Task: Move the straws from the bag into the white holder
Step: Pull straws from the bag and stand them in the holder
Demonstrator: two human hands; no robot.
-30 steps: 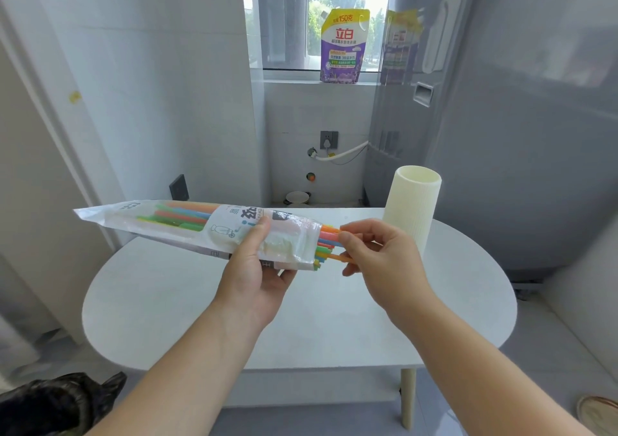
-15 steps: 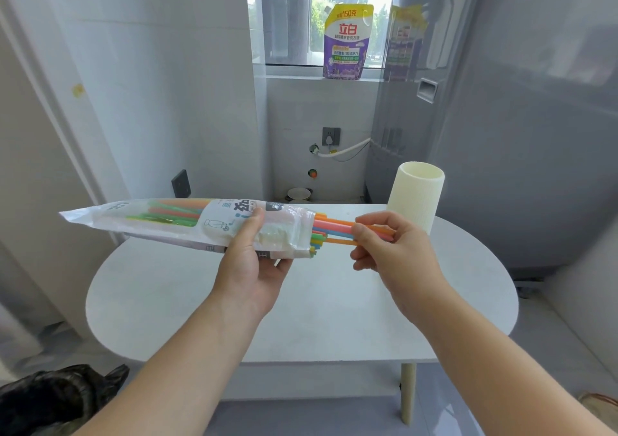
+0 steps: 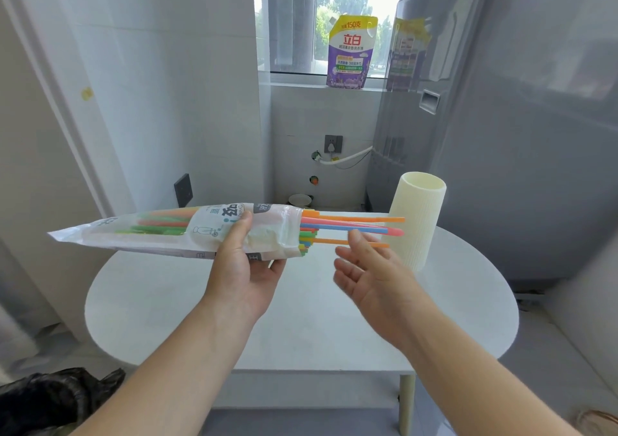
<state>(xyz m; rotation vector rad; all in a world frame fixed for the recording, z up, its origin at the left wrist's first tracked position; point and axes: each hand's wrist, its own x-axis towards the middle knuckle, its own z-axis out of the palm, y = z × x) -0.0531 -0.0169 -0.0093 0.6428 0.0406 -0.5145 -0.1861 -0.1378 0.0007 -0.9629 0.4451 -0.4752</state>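
**Straws half out of bag, right hand not gripping**

Left hand (image 3: 244, 268) grips the bag (image 3: 150, 231) near its open end, thumb on top, fingers curled underneath. The bag is held roughly level above the table (image 3: 301, 328), mouth pointing right.

Several straws (image 3: 351, 225) (orange, pink, blue) stick well out of the mouth. The rest sit inside, with only their tips showing at the opening.

Right hand (image 3: 371, 275) is just below the protruding straws, palm up, fingers spread and relaxed, clamped on nothing. One fingertip overlaps the straws in view; can't tell if it touches them.

White holder (image 3: 418, 221) stands upright on the table's right rear, open top. The longest straw tips overlap its left side in view; contact unclear.

Detergent pouch (image 3: 351, 54) on the windowsill, grey appliance (image 3: 518, 134) behind the holder, black plastic bag (image 3: 50, 399) on the floor bottom left
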